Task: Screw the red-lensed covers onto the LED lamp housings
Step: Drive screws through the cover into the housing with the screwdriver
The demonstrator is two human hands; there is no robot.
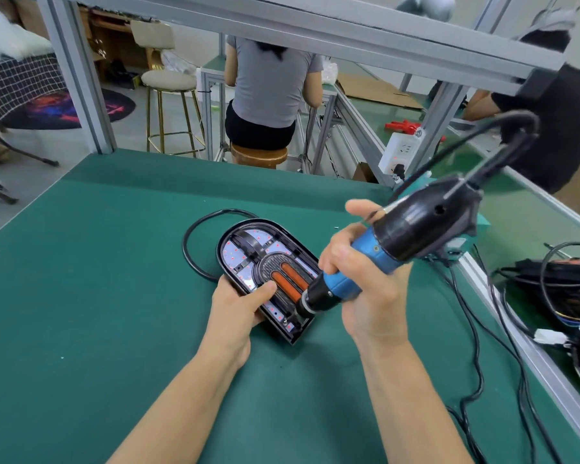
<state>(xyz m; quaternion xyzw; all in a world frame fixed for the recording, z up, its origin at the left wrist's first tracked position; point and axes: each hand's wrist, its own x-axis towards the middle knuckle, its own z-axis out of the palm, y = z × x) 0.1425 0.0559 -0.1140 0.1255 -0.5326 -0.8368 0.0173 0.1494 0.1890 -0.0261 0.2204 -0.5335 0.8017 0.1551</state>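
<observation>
Two bare forearms reach in from the bottom of the frame over the green bench mat [91,296]. At centre, the left hand [238,309] grips the near-left edge of the lamp housing [265,259], thumb laid across its top face and fingers curled under the rim. The housing lies flat on the mat, rounded end pointing away, its red-lensed cover [287,283] seated in place with two orange-red bars showing. Just right of centre, the right hand [355,283] is wrapped firmly round the blue barrel of the electric screwdriver [395,242], which leans toward the upper right; its black nose meets the cover near the housing's near corner, though the bit and screw are hidden. A black cable [195,242] loops on the mat at the housing's far left. To drive this screw well, the tool would probably need bringing closer to upright over the hole, since a tilted bit tends to cam out or cross-thread. The left hand should press the housing flat so it cannot twist, and its thumb sits close to the nose, so keeping it clear seems wise.
</observation>
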